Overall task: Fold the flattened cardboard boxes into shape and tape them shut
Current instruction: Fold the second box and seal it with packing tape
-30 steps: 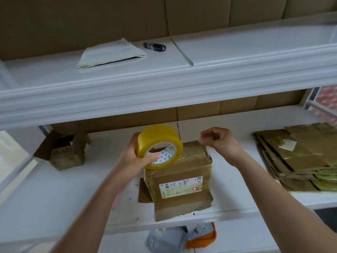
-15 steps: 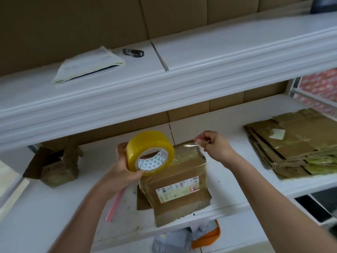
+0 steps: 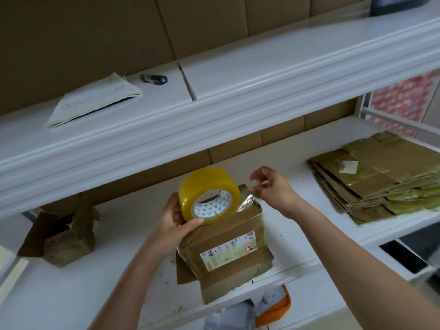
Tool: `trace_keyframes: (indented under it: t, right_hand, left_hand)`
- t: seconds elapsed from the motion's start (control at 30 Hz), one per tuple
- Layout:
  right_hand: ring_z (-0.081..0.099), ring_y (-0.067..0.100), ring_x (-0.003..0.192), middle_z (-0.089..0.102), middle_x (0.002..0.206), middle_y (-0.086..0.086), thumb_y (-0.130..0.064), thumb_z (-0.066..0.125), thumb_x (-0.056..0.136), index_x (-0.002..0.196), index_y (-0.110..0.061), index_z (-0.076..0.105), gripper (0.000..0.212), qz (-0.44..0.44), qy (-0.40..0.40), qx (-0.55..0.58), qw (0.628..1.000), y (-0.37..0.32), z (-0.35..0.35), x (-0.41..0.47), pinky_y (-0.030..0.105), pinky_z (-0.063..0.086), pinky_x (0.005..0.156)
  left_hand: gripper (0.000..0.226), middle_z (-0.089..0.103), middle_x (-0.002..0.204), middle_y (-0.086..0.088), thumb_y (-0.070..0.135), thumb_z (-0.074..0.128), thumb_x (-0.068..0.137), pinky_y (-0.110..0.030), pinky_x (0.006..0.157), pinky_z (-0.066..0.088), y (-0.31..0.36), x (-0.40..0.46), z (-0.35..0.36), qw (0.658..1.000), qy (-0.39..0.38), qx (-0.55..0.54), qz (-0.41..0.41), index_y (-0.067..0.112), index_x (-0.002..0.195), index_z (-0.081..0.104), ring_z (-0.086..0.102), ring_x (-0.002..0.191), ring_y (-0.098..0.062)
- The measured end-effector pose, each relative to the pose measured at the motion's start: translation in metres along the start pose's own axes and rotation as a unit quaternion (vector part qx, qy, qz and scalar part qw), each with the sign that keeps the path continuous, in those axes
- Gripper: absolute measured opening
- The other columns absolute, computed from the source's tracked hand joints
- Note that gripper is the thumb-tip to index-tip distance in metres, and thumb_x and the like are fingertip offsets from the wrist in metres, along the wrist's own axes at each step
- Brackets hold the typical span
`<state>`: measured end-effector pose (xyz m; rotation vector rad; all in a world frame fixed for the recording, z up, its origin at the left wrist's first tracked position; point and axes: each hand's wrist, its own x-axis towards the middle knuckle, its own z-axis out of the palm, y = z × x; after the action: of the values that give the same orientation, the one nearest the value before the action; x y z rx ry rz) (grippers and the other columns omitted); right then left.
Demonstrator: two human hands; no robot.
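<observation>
Between the hands, a taped cardboard box sits at the shelf's front edge, its torn lower flap overhanging the lip. The left hand grips a yellow tape roll against the box's top, while the right hand pinches the clear tape end, now drawn out farther than a moment ago. Right of that hand lies a stack of flattened boxes, bare shelf between; left, a crumpled box.

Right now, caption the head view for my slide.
Left hand grips yellow tape roll while right hand pinches its pulled end over a labelled cardboard box.
</observation>
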<state>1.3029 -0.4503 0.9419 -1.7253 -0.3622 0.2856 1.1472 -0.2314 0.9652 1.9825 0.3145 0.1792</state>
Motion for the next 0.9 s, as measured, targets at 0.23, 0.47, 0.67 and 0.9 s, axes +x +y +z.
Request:
trace_keyframes:
  t: [0.23,0.47,0.67,0.9]
  right_hand:
    - [0.059,0.022,0.071,0.046,0.086,0.008,0.017,0.053,0.088,0.099,-0.002,0.055,0.022,0.016,0.041,0.122,0.992,0.003,-0.011,0.002,0.023,0.057,0.057]
    - [0.061,0.026,0.066,0.051,0.088,0.015,0.017,0.061,0.083,0.101,0.001,0.055,0.024,0.050,0.070,0.145,0.986,0.021,-0.010,0.011,0.027,0.060,0.059]
    - [0.065,0.020,0.061,0.053,0.088,0.014,0.015,0.064,0.083,0.105,0.001,0.056,0.027,0.044,0.076,0.134,0.987,0.034,-0.006,0.016,0.026,0.059,0.060]
    - [0.060,0.011,0.079,0.055,0.103,0.007,-0.011,0.077,0.081,0.105,-0.013,0.059,0.031,-0.001,0.080,-0.048,0.996,0.045,0.003,0.010,0.027,0.053,0.072]
  left_hand:
    - [0.056,0.061,0.121,0.014,0.054,0.069,0.069,-0.039,0.094,0.052,0.010,0.006,0.004,1.000,-0.008,0.030,0.007,0.048,0.119,0.042,0.062,0.109,-0.006]
    - [0.058,0.062,0.120,0.014,0.043,0.068,0.073,-0.017,0.074,0.054,0.013,0.004,0.008,0.999,-0.010,0.022,0.029,0.048,0.124,0.040,0.066,0.099,0.004]
    - [0.069,0.064,0.120,0.006,0.038,0.068,0.074,-0.026,0.083,0.056,0.008,0.003,0.008,1.000,-0.004,0.006,0.017,0.032,0.136,0.039,0.066,0.103,-0.003]
    - [0.059,0.066,0.113,0.014,0.044,0.070,0.069,-0.019,0.071,0.054,0.009,0.007,0.009,1.000,0.003,0.011,-0.014,0.046,0.121,0.043,0.067,0.095,0.002]
